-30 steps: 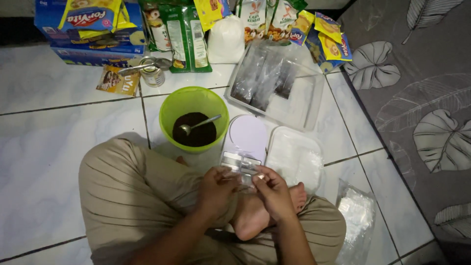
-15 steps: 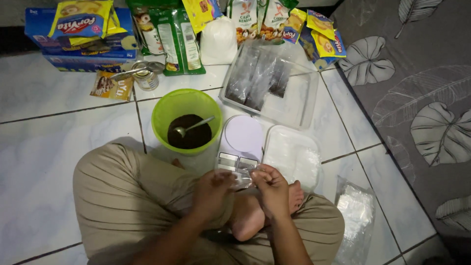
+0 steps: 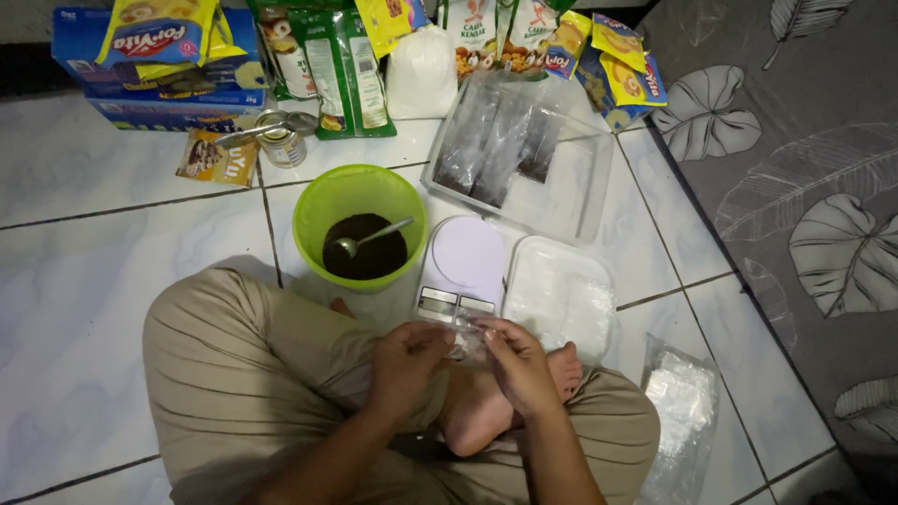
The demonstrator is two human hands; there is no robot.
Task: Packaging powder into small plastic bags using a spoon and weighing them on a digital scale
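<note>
I sit cross-legged on a white tiled floor. My left hand [image 3: 404,360] and my right hand [image 3: 517,363] meet over my lap, both pinching a small clear plastic bag [image 3: 465,335] between their fingertips. Just beyond them lies a white digital kitchen scale [image 3: 463,264] with nothing on its plate. Left of the scale stands a green bowl [image 3: 314,217] holding dark brown powder [image 3: 367,260] and a metal spoon [image 3: 371,238].
A white lid or tray [image 3: 558,296] lies right of the scale. A clear tub [image 3: 582,190] behind it holds several filled bags. A stack of clear bags [image 3: 682,404] lies by my right knee. Food packets, a tin [image 3: 280,140] and a blue box [image 3: 140,89] line the back. A grey leaf-patterned mat [image 3: 795,187] covers the right.
My hands have kept working the small clear bag over my lap, staying just in front of the scale. The bowl, spoon and scale are unmoved.
</note>
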